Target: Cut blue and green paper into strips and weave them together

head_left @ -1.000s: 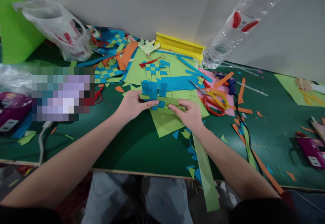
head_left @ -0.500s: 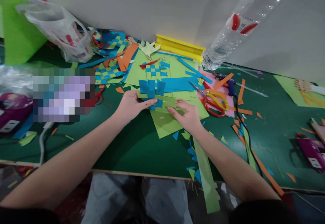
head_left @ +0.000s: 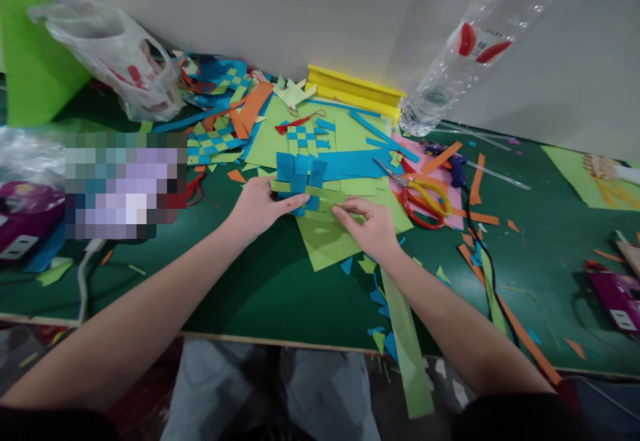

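Observation:
Blue paper strips (head_left: 299,171) stand upright, crossed by a green paper strip (head_left: 327,195) in a small weave. My left hand (head_left: 260,206) pinches this weave at its left side, thumb lying across the front. At the right end of the green strip, my right hand (head_left: 367,224) has thumb and forefinger closed on it. Beneath the hands lies a green paper sheet (head_left: 320,247). A finished-looking blue and green woven piece (head_left: 303,137) with a red tassel (head_left: 295,123) lies just behind.
Scissors (head_left: 425,201) with red and yellow handles lie to the right, near a glue gun (head_left: 456,171) with a black cord. A plastic bottle (head_left: 450,74) leans at the back. A yellow channel piece (head_left: 355,91) and a plastic bag (head_left: 120,61) stand by the wall.
My right thumb and fingers have shifted slightly on the green strip's end. The blue strips lean a little more to the right. My left hand keeps its hold.

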A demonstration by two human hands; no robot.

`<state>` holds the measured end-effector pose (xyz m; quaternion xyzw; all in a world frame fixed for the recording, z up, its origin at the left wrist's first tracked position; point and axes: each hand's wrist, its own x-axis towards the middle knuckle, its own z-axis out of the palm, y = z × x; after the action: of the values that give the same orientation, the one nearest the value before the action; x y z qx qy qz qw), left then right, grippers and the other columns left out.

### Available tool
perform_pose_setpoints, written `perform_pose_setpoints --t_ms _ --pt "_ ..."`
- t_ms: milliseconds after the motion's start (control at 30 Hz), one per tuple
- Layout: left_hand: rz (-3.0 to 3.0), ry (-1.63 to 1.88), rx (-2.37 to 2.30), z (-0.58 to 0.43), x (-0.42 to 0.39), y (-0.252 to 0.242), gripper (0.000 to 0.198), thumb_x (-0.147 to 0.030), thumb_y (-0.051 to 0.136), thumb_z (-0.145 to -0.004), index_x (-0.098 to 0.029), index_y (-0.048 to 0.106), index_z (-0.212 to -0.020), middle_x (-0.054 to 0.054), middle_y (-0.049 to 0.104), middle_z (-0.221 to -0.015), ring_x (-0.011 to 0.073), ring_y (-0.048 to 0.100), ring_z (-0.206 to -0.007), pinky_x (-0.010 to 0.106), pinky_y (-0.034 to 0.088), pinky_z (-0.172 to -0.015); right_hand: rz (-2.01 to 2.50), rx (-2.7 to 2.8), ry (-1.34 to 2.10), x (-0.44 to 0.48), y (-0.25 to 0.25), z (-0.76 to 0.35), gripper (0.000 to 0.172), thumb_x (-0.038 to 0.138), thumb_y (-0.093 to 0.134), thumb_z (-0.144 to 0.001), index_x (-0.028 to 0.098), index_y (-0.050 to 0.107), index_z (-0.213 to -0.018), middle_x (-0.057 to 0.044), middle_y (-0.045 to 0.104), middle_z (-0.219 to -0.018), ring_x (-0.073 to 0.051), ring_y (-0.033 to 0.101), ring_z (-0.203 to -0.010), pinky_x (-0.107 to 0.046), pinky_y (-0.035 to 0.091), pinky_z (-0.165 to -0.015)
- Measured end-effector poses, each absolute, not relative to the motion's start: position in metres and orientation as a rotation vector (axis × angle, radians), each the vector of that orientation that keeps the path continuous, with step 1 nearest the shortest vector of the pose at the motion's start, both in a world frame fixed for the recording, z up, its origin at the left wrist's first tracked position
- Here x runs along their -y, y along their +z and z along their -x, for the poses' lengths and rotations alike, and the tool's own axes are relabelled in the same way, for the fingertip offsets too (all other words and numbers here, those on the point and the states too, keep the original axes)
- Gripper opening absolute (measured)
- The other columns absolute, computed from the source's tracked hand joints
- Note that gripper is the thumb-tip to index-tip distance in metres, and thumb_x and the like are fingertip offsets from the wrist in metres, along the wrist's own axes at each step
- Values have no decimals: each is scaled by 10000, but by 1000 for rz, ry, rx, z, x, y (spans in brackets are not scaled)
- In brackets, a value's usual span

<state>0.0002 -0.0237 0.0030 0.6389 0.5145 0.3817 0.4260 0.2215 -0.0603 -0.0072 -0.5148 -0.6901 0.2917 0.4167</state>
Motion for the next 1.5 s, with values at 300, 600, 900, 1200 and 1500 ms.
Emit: perform_pose_setpoints --t_ms 300,600,900,1200,1500 --pt "-1564 982 -1283 -3 24 5 387 -500 785 -694 -178 761 -908 58 773 -940 258 729 -865 387 607 -807 1307 1761 726 57 -14 -224 211 425 668 -847 251 759 -928 -40 758 -893 -218 703 -926 -364 593 -750" --pt "-1656 904 -1213 -1 22 -1 425 -528 764 -720 -179 743 -961 67 764 -988 268 716 -930 405 588 -861 1264 1799 492 56 -10 -225 151 361 663 -851 231 714 -793 -37 758 -843 -231 719 -880 -399 606 -790" --pt "-2006 836 -1299 0 20 4 266 -410 696 -821 -190 742 -963 45 757 -1019 254 696 -977 343 560 -858 1227 1919 377 46 -13 -236 143 239 664 -821 242 723 -950 -18 770 -947 -221 714 -881 -495 516 -999" --pt "-2052 760 -1414 0 19 -4 291 -495 656 -836 -221 754 -832 45 755 -856 249 702 -826 342 547 -688 1292 1924 388 47 -19 -234 239 385 733 -805 253 735 -1004 -46 761 -965 -270 695 -954 -500 565 -878" --pt "-2127 635 -1408 2 17 -3 306 -493 730 -775 -202 737 -867 60 743 -1032 279 686 -947 356 541 -769 1290 1975 377 45 -16 -234 133 309 652 -876 245 740 -953 -30 773 -968 -250 713 -954 -534 514 -991"
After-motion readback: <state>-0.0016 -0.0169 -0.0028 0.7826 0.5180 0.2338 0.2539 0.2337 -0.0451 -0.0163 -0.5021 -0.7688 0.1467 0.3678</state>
